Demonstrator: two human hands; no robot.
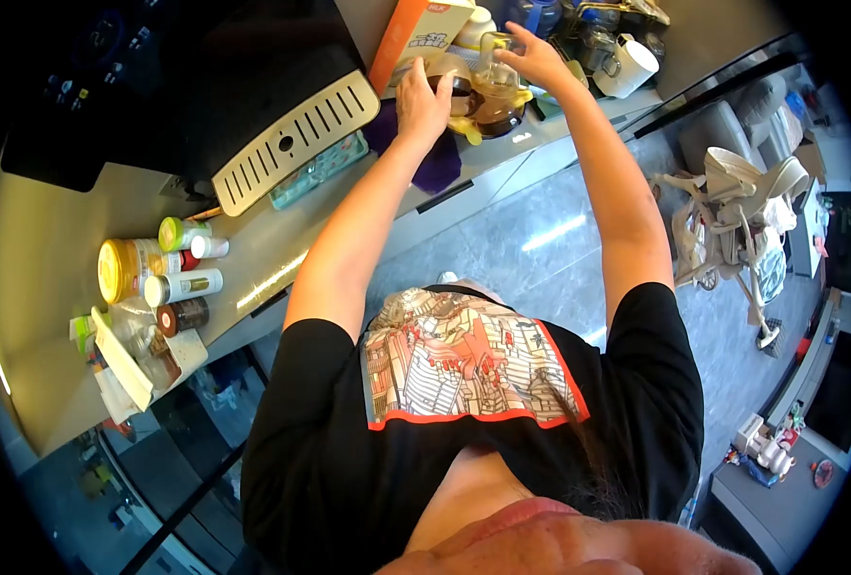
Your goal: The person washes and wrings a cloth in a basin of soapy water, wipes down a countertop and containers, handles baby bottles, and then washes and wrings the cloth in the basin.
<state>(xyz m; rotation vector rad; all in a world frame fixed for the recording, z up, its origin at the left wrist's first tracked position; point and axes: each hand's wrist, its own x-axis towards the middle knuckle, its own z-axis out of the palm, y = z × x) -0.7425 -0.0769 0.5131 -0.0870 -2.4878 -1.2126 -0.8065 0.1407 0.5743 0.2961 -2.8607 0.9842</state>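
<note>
glass vessel (498, 59) at worktop (258, 264) edge. left hand (423, 103) by brown container (461, 86), right hand (539, 63) at glass; can't tell if fingers grasp. sideways nudge might topple glass.

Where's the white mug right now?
In the head view, the white mug is at the upper right, on the counter near its front edge, just right of your right hand.
</note>
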